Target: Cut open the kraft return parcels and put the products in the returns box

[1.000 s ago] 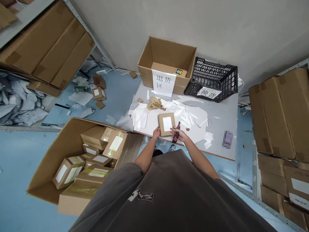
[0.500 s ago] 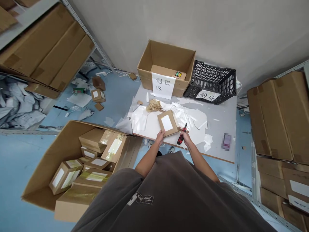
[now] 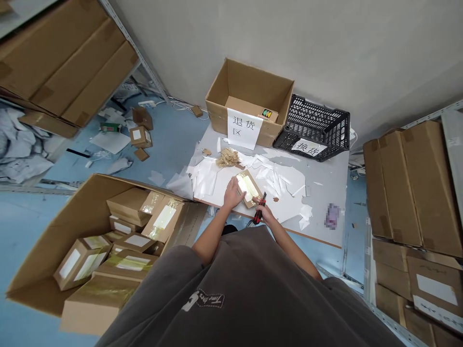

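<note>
A small cardboard box (image 3: 257,184) with a white label and yellowish tape lies near the front edge of the table (image 3: 327,193). My left hand (image 3: 234,193) grips its left side, with the thumb over the label. In my right hand (image 3: 265,214) is a red and black utility knife (image 3: 259,213). Its blade points up and away from me, beside the box's lower right corner. Whether the blade touches the box I cannot tell. Torn white paper (image 3: 208,178) and a crumpled tan wad (image 3: 227,157) lie behind and left of the box.
Behind stand an open carton (image 3: 217,113) with a paper sign and a black plastic crate (image 3: 327,123). A large carton (image 3: 32,270) of taped boxes is at my left. Shelves with cartons (image 3: 396,188) flank both sides. A blurred purple item (image 3: 332,216) sits at the table's right.
The small box has been turned so a taped, labelled face shows, and is lower on the table. My left hand has moved up its side. My right hand has brought the knife left, close to the box.
</note>
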The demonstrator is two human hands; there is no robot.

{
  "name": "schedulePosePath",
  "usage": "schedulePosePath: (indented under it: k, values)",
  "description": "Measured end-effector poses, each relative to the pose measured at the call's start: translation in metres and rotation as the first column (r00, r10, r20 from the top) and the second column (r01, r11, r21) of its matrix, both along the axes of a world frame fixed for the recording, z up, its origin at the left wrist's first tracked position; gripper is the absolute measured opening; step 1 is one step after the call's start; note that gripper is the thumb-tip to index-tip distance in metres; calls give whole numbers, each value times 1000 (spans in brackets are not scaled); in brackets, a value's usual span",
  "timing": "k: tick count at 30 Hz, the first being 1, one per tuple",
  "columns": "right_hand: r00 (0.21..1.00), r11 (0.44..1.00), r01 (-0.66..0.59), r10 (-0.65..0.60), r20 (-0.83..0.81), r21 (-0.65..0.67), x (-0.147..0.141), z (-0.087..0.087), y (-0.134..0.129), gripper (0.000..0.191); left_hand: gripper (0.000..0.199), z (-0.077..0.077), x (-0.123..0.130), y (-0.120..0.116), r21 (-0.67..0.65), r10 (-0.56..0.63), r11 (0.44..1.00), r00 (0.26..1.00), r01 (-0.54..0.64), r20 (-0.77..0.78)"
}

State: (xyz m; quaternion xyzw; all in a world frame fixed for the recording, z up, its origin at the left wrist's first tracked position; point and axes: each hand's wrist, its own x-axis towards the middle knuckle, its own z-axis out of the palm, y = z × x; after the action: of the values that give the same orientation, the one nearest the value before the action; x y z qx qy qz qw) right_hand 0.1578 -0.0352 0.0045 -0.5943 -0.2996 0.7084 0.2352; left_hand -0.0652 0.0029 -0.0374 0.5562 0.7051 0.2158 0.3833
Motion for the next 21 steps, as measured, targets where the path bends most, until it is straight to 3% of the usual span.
schedulePosePath:
  k: [2,4,10,14,19,21]
  values:
    - [999,994,18,-23,43,103,4,0,5,41,111,5,-8,9,-27,-188,982,982,188,-7]
    - [995,990,8,-22,100,138,7,2,18,31,122,6,-11,15,-61,-245,968,969,243,-19]
    - [967,982,-166,145,210,89,-19,11,80,43,122,4,-12,35,-127,-311,945,949,302,-53]
    - [884,948,-300,234,404,109,-54,9,119,30,119,5,-16,49,-176,-326,935,943,309,-74]
    - [729,927,-367,233,643,80,-82,4,142,24,120,2,-16,49,-198,-295,939,955,282,-39]
    - [710,927,-365,214,671,91,-89,2,144,26,119,0,-16,47,-188,-295,939,955,286,-21]
